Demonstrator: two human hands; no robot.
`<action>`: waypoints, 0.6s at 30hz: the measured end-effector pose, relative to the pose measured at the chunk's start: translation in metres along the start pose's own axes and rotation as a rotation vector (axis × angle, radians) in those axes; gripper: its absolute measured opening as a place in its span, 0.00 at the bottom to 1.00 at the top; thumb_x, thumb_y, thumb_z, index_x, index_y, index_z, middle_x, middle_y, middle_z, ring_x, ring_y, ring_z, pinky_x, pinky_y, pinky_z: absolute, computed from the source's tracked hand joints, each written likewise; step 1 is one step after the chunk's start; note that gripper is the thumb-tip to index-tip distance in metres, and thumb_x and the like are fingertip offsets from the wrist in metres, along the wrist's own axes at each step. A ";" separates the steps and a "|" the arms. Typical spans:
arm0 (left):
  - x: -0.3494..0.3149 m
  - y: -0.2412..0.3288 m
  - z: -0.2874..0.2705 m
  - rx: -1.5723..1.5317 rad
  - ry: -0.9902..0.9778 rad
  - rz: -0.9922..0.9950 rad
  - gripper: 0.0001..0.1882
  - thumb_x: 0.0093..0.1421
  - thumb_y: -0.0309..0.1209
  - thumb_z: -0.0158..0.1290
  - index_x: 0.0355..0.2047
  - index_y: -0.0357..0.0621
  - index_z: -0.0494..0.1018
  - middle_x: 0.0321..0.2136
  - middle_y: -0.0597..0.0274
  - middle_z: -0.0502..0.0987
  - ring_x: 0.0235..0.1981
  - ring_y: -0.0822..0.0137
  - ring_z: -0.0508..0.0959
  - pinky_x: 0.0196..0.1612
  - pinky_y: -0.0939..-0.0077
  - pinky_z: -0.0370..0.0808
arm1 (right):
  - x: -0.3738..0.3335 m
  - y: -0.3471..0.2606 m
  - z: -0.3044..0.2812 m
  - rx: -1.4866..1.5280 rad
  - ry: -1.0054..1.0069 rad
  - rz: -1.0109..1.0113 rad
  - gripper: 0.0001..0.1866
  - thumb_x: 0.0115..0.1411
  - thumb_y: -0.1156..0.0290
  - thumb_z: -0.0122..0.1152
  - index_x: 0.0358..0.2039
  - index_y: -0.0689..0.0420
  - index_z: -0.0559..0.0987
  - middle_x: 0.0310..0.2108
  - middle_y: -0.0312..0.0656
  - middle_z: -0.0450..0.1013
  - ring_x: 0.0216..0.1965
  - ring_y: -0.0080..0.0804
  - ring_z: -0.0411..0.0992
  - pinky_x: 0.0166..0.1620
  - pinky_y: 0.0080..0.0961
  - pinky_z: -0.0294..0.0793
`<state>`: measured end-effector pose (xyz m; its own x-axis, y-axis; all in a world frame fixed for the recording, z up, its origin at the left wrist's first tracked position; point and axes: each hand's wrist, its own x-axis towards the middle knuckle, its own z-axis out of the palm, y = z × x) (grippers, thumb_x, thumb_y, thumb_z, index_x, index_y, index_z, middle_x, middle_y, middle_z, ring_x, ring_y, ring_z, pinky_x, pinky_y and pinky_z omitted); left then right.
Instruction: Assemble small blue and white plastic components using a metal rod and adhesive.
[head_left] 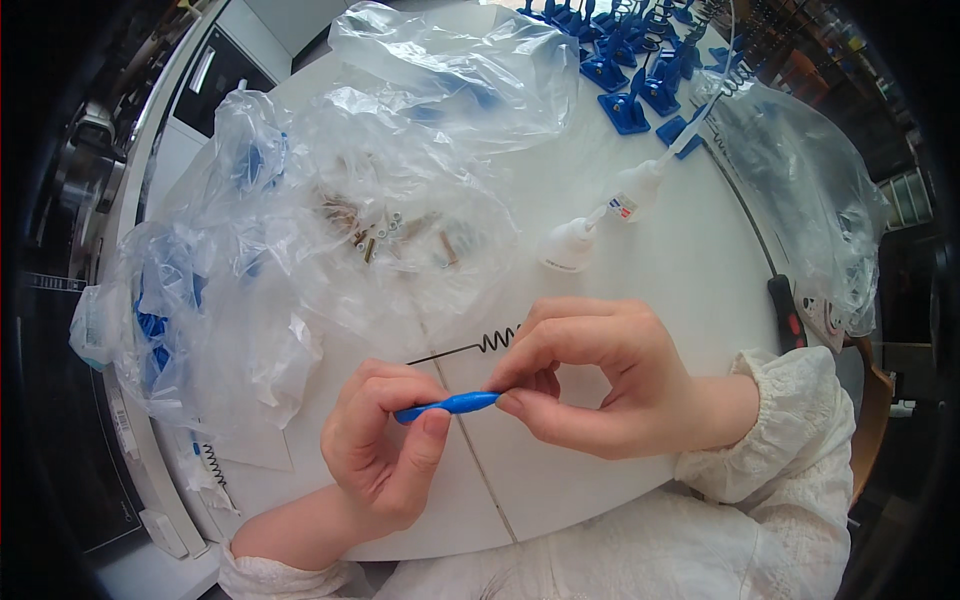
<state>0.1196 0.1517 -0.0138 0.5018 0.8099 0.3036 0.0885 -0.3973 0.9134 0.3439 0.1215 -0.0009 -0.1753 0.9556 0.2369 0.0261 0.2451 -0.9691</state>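
Observation:
My left hand (385, 440) pinches one end of a slim, blue, pen-shaped plastic piece (465, 403) between thumb and fingers. The thumb and fingertips of my right hand (590, 380) are closed at its other end, so the piece lies almost level between both hands. Just beyond them, a black coiled wire (495, 341) with a straight end rests over the table, and its right part is hidden behind my right hand. Whether that hand also touches the wire, I cannot tell.
Clear plastic bags (270, 240) cover the left and far table, with small metal parts (370, 235) among them. Two white squeeze bottles (572, 245) lie ahead. Several blue stands (625, 112) crowd the far right. A screwdriver (787, 310) lies at right, another coil (214, 465) at lower left.

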 end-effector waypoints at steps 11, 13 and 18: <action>0.002 0.002 0.000 0.048 0.015 0.007 0.05 0.60 0.21 0.57 0.37 0.35 0.75 0.32 0.58 0.76 0.29 0.72 0.70 0.31 0.82 0.65 | 0.000 0.002 0.000 0.013 0.008 0.014 0.04 0.52 0.82 0.63 0.31 0.64 0.81 0.24 0.37 0.72 0.23 0.21 0.71 0.27 0.18 0.69; 0.003 0.003 -0.001 0.092 0.005 0.030 0.06 0.60 0.21 0.58 0.37 0.36 0.75 0.32 0.58 0.76 0.28 0.73 0.70 0.30 0.82 0.65 | 0.000 0.003 0.000 0.007 0.007 -0.005 0.05 0.52 0.82 0.63 0.31 0.64 0.81 0.24 0.37 0.72 0.23 0.21 0.70 0.26 0.18 0.69; 0.005 0.003 0.001 0.126 0.013 0.075 0.07 0.58 0.20 0.59 0.37 0.36 0.76 0.32 0.58 0.77 0.28 0.73 0.71 0.28 0.82 0.66 | 0.000 0.002 -0.003 -0.008 -0.021 -0.023 0.07 0.52 0.84 0.63 0.33 0.65 0.82 0.26 0.39 0.74 0.23 0.21 0.71 0.27 0.18 0.69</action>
<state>0.1230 0.1538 -0.0097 0.4998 0.7813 0.3737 0.1594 -0.5071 0.8470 0.3473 0.1223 -0.0023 -0.1966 0.9460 0.2577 0.0300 0.2685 -0.9628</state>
